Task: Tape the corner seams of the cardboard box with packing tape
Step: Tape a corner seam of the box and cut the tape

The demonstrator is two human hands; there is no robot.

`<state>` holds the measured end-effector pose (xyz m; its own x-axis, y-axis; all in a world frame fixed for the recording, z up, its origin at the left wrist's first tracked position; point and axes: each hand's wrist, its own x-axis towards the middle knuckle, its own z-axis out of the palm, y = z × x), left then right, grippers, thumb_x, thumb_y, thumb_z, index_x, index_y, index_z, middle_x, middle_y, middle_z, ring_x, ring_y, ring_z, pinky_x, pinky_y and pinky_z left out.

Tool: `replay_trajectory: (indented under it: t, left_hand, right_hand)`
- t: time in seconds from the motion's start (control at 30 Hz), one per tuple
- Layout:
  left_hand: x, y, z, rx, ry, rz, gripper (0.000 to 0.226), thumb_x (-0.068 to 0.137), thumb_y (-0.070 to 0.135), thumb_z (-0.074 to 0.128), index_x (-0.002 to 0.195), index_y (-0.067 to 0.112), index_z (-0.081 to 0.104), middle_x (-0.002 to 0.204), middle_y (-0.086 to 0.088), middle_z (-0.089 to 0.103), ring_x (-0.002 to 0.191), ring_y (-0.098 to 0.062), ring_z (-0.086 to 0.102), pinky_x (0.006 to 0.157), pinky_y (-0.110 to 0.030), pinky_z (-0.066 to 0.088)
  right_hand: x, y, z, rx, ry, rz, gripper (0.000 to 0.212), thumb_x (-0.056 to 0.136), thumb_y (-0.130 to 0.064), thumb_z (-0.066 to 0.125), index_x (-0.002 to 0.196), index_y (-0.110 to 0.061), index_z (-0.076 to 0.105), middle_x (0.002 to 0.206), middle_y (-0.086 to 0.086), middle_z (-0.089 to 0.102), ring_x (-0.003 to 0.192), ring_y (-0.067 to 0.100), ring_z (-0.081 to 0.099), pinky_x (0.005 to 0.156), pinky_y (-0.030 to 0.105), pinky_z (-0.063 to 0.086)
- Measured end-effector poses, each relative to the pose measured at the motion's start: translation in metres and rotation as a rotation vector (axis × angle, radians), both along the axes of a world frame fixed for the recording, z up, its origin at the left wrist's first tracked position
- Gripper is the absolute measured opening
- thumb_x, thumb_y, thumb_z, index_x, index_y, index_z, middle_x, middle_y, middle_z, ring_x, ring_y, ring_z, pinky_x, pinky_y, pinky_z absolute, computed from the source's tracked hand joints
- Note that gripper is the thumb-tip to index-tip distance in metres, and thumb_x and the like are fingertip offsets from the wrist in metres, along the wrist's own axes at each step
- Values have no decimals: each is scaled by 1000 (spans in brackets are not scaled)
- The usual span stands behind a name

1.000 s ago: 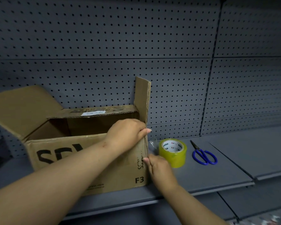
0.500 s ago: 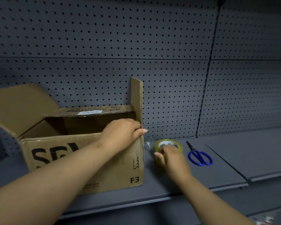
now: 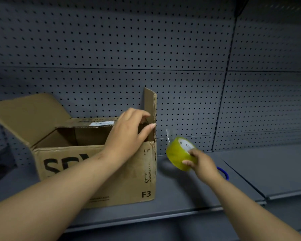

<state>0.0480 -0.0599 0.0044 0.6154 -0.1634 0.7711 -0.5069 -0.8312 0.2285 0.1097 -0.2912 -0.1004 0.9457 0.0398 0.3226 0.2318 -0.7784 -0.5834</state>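
**Fingers [image 3: 189, 162] clamp the packing tape roll [image 3: 176, 153] beside the cardboard box [image 3: 134, 185]**

Head view: the right hand [image 3: 202, 163] grips the yellow roll with its fingers curled round the rim. The roll is tilted and up in the air, just above the grey shelf [image 3: 181, 197]. It is at 3 o'clock from the box and does not touch it. A clear tape end [image 3: 168, 136] sticks up from the roll at 12 o'clock.

The left hand [image 3: 129, 133] is at the box's near right top corner. Its fingers are apart and bent a little, and the tips touch the standing flap [image 3: 150, 105]. The box sits open on the shelf.

A blue handle [image 3: 224, 173] peeks out at 4 o'clock from the right hand.
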Motion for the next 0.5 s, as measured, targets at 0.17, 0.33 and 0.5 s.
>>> replay_trajectory:
  t: [0.17, 0.33, 0.5]
  left_hand:
    - [-14, -21, 33, -74, -22, -153, 44, 89, 37, 55, 127, 15, 51, 119, 0, 52, 112, -15, 49, 98, -30, 41]
    - [-28, -47, 74, -123, 231, -175, 81, 83, 49, 59, 147, 17, 21, 150, 0, 29, 138, -15, 27, 107, -29, 26]
    - [-53, -54, 99, -375, 520, -532, 19, 80, 37, 68, 91, 21, 66, 98, 5, 66, 93, -10, 60, 75, -18, 45]
  right_hand:
    - [-41, 0, 52, 189, -259, 34, 29, 81, -22, 68, 106, -10, 61, 98, 0, 58, 88, 17, 52, 69, 18, 37]
    - [-101, 1, 89, 233, -404, 125, 19, 81, -21, 68, 98, -20, 60, 90, -8, 59, 84, 3, 52, 67, 4, 36]
    - [-148, 0, 110, 263, -413, 193, 21, 80, -20, 67, 100, -22, 61, 98, -5, 64, 92, 9, 58, 71, 11, 45]
